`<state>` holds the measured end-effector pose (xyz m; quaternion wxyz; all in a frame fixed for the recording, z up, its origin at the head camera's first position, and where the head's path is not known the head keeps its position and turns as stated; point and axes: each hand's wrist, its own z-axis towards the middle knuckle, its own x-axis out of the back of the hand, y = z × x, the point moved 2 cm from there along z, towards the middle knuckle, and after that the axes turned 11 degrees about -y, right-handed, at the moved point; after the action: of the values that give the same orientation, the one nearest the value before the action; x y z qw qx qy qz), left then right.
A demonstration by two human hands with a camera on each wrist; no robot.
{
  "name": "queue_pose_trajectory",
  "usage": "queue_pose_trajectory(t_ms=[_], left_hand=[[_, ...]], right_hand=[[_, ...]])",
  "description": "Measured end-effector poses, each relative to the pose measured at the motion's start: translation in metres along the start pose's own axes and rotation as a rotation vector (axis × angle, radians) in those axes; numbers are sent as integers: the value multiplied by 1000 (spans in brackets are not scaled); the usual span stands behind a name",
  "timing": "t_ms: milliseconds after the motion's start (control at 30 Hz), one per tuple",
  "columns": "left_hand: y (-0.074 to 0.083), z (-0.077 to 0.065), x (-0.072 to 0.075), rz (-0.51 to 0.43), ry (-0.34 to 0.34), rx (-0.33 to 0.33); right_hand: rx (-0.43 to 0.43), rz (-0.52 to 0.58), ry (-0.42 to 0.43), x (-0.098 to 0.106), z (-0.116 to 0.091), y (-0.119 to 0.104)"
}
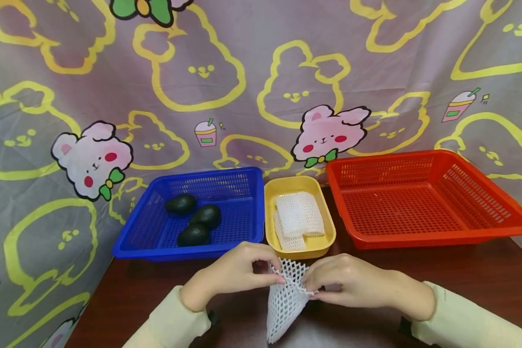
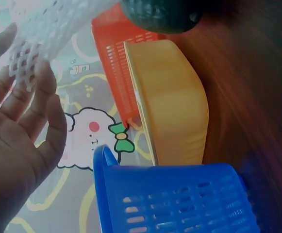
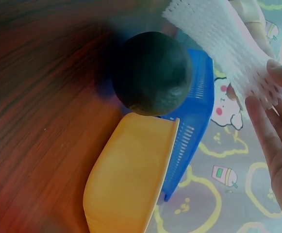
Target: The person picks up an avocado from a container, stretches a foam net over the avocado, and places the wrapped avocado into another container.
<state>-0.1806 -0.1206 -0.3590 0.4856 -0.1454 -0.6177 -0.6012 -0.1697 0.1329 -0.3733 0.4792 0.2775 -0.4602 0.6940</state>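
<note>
A white foam net sleeve [image 1: 287,302] hangs over the table with its upper rim held by both hands. My left hand [image 1: 252,268] pinches the rim's left side between thumb and fingers. On the other side, my right hand [image 1: 348,280] pinches the rim. Both wrist views show the netting [image 2: 58,34] between curved fingers. A dark green avocado [image 3: 153,73] appears near the sleeve in the right wrist view, and part of it at the top of the left wrist view. In the head view that avocado is hidden, so I cannot tell what it rests on.
A blue basket [image 1: 235,249] with three avocados [image 1: 194,235] stands at the back left. Beside it, a yellow tray [image 1: 330,232] holds several folded white net sleeves [image 1: 293,215]. A red basket [image 1: 417,239] stands at the right. Behind hangs a patterned cloth [image 1: 252,72].
</note>
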Motion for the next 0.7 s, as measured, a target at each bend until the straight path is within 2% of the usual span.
queue_pose_trajectory(t_ms=[233, 300, 500, 600, 700], left_hand=[[5, 5, -4, -8, 30, 25], [6, 5, -5, -29, 44, 68], [8, 4, -8, -130, 26, 273], [9, 5, -10, -159, 17, 321], [9, 7, -11, -184, 29, 342]], right_hand=[[22, -62, 51, 1, 4, 1], [12, -70, 72, 1, 4, 1], [-25, -106, 136, 3, 7, 3], [-41, -151, 177, 4, 10, 4], [-52, -182, 209, 5, 13, 5]])
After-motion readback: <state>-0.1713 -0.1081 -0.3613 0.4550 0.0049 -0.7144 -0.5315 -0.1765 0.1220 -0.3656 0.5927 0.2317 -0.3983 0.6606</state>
